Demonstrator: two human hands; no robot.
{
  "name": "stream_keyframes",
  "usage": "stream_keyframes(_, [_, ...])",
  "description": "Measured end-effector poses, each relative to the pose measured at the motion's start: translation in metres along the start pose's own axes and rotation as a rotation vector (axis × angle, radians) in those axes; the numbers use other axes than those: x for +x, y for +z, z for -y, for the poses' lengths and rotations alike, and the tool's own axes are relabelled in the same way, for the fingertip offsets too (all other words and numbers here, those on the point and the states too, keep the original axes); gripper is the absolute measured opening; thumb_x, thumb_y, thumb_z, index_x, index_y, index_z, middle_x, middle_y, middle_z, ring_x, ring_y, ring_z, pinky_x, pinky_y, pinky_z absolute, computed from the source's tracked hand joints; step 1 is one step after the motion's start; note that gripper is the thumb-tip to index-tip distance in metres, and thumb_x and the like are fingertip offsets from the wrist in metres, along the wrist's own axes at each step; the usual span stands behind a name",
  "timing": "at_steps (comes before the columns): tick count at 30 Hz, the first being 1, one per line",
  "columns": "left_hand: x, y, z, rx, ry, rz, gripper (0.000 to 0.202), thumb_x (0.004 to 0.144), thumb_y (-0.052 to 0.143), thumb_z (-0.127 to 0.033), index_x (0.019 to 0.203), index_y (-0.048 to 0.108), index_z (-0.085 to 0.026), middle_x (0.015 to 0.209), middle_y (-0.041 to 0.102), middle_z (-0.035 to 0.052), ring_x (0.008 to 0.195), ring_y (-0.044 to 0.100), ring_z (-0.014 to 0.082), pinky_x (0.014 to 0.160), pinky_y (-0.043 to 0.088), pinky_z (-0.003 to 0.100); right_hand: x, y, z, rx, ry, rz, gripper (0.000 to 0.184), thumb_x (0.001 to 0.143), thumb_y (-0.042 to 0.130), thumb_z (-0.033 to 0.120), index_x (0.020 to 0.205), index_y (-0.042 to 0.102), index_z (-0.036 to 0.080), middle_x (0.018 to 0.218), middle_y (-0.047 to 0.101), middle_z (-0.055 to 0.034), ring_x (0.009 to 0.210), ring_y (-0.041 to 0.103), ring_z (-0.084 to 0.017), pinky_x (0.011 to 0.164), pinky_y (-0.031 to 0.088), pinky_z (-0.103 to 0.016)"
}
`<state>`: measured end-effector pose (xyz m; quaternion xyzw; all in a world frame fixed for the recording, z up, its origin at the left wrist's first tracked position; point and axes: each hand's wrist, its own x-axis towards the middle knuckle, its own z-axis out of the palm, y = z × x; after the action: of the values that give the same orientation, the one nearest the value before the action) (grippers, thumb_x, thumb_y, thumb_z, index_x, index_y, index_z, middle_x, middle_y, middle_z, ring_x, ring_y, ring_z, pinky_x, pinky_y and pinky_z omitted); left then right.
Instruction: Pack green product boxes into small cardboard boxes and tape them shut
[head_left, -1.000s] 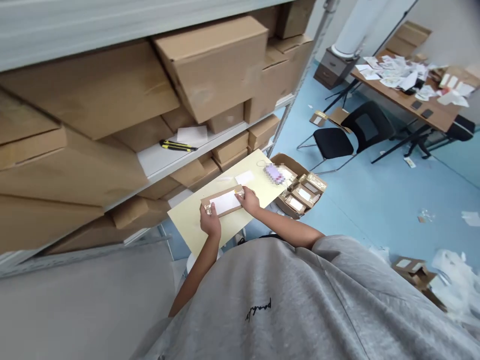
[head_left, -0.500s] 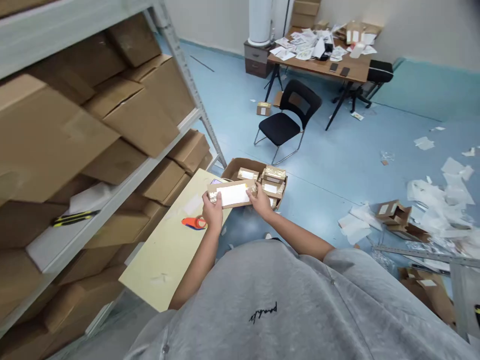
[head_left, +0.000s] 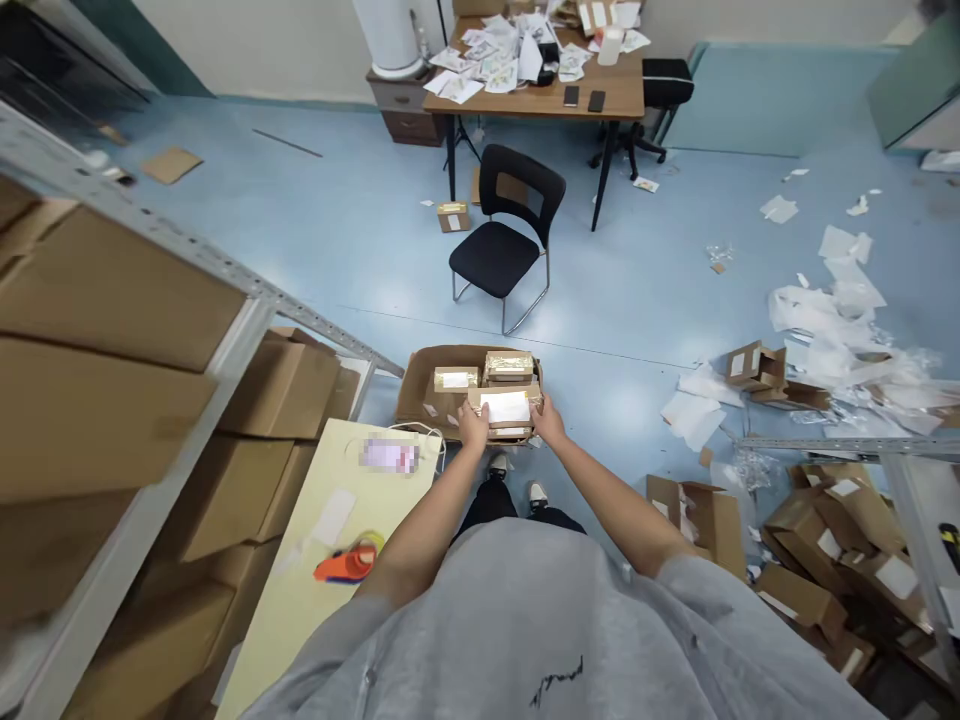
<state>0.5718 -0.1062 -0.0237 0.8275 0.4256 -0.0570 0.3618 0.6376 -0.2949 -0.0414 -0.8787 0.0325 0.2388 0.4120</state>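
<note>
Parcel [head_left: 504, 408] of brown card with a white label sits at the near side of an open cardboard box [head_left: 414, 400], its ends pinched in the firm grip of the left hand [head_left: 473, 427] and right hand [head_left: 549, 420]. Other parcels [head_left: 509, 366] lie just beyond it in the box. A pale yellow board [head_left: 300, 630] bearing an orange tape dispenser [head_left: 346, 564] lies to the left.

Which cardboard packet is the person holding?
The front one, between the left hand and right hand; the left packet and the gold-taped one sit in the carton.
</note>
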Motion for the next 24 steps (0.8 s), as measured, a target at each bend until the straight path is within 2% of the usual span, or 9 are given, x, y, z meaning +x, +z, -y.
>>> stream_keyframes(3, [0.060, 0.054, 0.011, -0.006, -0.048, 0.073, 0.051, 0.100, 0.060, -0.040, 0.143, 0.051, -0.013, 0.144, 0.061, 0.0214, 0.135, 0.060, 0.0307, 0.109, 0.047, 0.037, 0.059, 0.031, -0.030, 0.019, 0.104, 0.005, 0.064, 0.097, 0.055, 0.031, 0.158, 0.040, 0.019, 0.133, 0.072, -0.0127, 0.123, 0.068, -0.028, 0.106, 0.053, -0.039])
stream_keyframes(8, [0.155, 0.153, 0.054, -0.025, -0.118, 0.195, 0.052, 0.097, 0.066, -0.038, 0.141, 0.049, -0.018, 0.134, 0.069, 0.0158, 0.124, 0.067, 0.0270, 0.104, 0.051, 0.037, 0.159, 0.098, -0.100, 0.059, 0.211, -0.023, 0.059, 0.097, 0.055, 0.028, 0.154, 0.044, 0.019, 0.131, 0.073, -0.0135, 0.121, 0.069, -0.027, 0.106, 0.054, -0.039])
stream_keyframes(11, [0.198, 0.205, 0.080, -0.025, -0.114, 0.228, 0.056, 0.096, 0.067, -0.036, 0.146, 0.047, -0.019, 0.137, 0.068, 0.0152, 0.126, 0.066, 0.0268, 0.105, 0.051, 0.037, 0.204, 0.132, -0.143, 0.062, 0.234, -0.008, 0.058, 0.096, 0.054, 0.027, 0.153, 0.046, 0.018, 0.132, 0.072, -0.0141, 0.123, 0.068, -0.028, 0.110, 0.052, -0.040])
stream_keyframes(13, [0.217, 0.232, 0.094, -0.028, -0.105, 0.253, 0.063, 0.096, 0.067, -0.035, 0.151, 0.043, -0.017, 0.142, 0.065, 0.0166, 0.130, 0.064, 0.0277, 0.108, 0.050, 0.037, 0.224, 0.149, -0.166, 0.050, 0.253, -0.012, 0.059, 0.097, 0.051, 0.027, 0.155, 0.045, 0.016, 0.138, 0.069, -0.0151, 0.128, 0.065, -0.028, 0.113, 0.049, -0.042])
stream_keyframes(16, [0.233, 0.262, 0.107, -0.021, -0.089, 0.265, 0.073, 0.098, 0.064, -0.037, 0.160, 0.032, -0.017, 0.154, 0.056, 0.0177, 0.142, 0.055, 0.0274, 0.115, 0.045, 0.035, 0.243, 0.165, -0.189, 0.052, 0.267, -0.047, 0.062, 0.098, 0.048, 0.028, 0.158, 0.040, 0.014, 0.145, 0.065, -0.0161, 0.134, 0.061, -0.029, 0.117, 0.046, -0.045])
stream_keyframes(19, [0.240, 0.280, 0.110, 0.028, -0.094, 0.241, 0.075, 0.100, 0.060, -0.040, 0.163, 0.026, -0.016, 0.164, 0.044, 0.0181, 0.151, 0.044, 0.0279, 0.121, 0.039, 0.036, 0.254, 0.170, -0.199, 0.053, 0.273, -0.059, 0.064, 0.100, 0.047, 0.030, 0.161, 0.036, 0.014, 0.147, 0.063, -0.0173, 0.135, 0.060, -0.030, 0.117, 0.045, -0.045])
stream_keyframes(22, [0.243, 0.286, 0.105, 0.093, -0.129, 0.245, 0.076, 0.101, 0.057, -0.039, 0.164, 0.023, -0.013, 0.168, 0.037, 0.0210, 0.155, 0.038, 0.0296, 0.125, 0.034, 0.039, 0.260, 0.167, -0.199, 0.038, 0.299, 0.000, 0.066, 0.100, 0.049, 0.030, 0.163, 0.034, 0.015, 0.147, 0.064, -0.0169, 0.134, 0.060, -0.032, 0.116, 0.046, -0.046])
stream_keyframes(24, [0.243, 0.283, 0.098, 0.158, -0.172, 0.263, 0.080, 0.101, 0.057, -0.040, 0.165, 0.020, -0.011, 0.169, 0.034, 0.0230, 0.158, 0.033, 0.0309, 0.128, 0.030, 0.040, 0.260, 0.161, -0.196, 0.011, 0.316, 0.050, 0.067, 0.100, 0.051, 0.030, 0.164, 0.034, 0.019, 0.151, 0.061, -0.0154, 0.137, 0.058, -0.031, 0.118, 0.044, -0.046])
